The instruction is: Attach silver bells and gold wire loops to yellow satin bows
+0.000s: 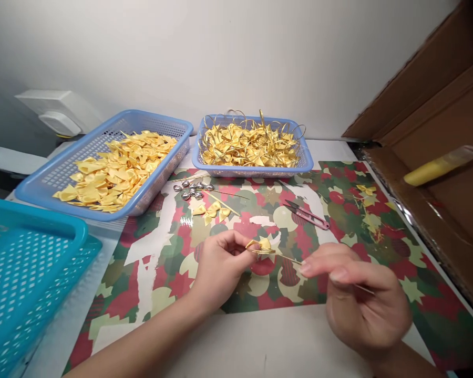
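Note:
My left hand (226, 268) pinches a yellow satin bow (264, 244) with gold cord (260, 251) gathered against it. From the bow a thin strand of this cord stretches right to my right hand (362, 299), whose thumb and fingers are closed on it. A thin pale line also shows below the right fingertips; I cannot tell whether it is the same strand. Just beyond my left hand lie a few loose yellow bows (213, 211), several silver bells (192, 189) and a length of gold cord (220, 202). Pink-handled thread snips (307, 214) rest above my right hand.
A blue basket (157, 197) of yellow bows stands at back left. Another blue basket (256, 170) holds bows with gold cord loops. A teal basket (35, 215) is at left. Thread scraps (372, 220) lie right, beside a cardboard wall (433, 100) with a yellow tube (437, 167).

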`<state>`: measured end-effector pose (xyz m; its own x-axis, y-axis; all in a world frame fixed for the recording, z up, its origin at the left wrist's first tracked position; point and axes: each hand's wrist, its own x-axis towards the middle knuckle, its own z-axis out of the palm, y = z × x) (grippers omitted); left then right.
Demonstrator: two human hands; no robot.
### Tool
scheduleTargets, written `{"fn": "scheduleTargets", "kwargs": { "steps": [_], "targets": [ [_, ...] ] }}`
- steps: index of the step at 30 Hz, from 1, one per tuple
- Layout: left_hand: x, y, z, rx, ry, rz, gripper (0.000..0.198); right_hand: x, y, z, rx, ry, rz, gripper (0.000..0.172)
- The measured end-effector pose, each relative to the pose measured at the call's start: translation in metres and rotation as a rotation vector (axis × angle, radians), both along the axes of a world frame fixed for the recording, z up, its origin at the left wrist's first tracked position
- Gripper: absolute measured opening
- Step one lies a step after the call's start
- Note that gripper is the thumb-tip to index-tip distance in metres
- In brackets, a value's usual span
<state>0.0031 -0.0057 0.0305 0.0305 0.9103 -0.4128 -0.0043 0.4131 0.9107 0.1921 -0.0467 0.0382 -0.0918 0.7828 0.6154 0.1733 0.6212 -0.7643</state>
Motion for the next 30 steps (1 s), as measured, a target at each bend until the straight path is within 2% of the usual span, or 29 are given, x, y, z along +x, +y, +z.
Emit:
{"fn": "scheduleTargets", "kwargs": {
  "steps": [5,8,12,16,19,22,26,30],
  "targets": [
    [0.001,-0.001,-0.004,0.006,0.026,-0.04,0.021,0.007,0.0,0.001,0.044,-0.09,-0.024,0.027],
    [0.0,-0.001,-0.005,0.011,0.032,-0.054,0.021,0.004,0.0,0.002,0.036,-0.066,-0.019,0.025],
    [-0.002,0.001,-0.001,0.028,-0.019,-0.037,0.024,-0.004,-0.002,0.006,-0.023,-0.017,0.097,0.021],
    [-0.002,0.003,-0.001,0.017,-0.159,-0.05,0.025,-0.012,0.001,0.009,-0.044,-0.043,0.184,0.023],
    [-0.002,0.003,-0.002,-0.047,-0.286,-0.076,0.027,-0.017,0.006,0.011,-0.057,-0.096,0.251,0.028],
    [-0.002,0.003,-0.002,-0.114,-0.329,-0.118,0.025,-0.018,0.009,0.011,-0.048,-0.109,0.318,0.03],
    [-0.003,0.004,0.004,-0.163,-0.32,-0.161,0.013,-0.013,0.009,0.009,-0.068,-0.101,0.272,0.031],
    [-0.004,0.004,0.009,-0.198,-0.311,-0.181,0.012,-0.009,0.008,0.005,-0.166,-0.059,0.205,0.036]
  ]
}}
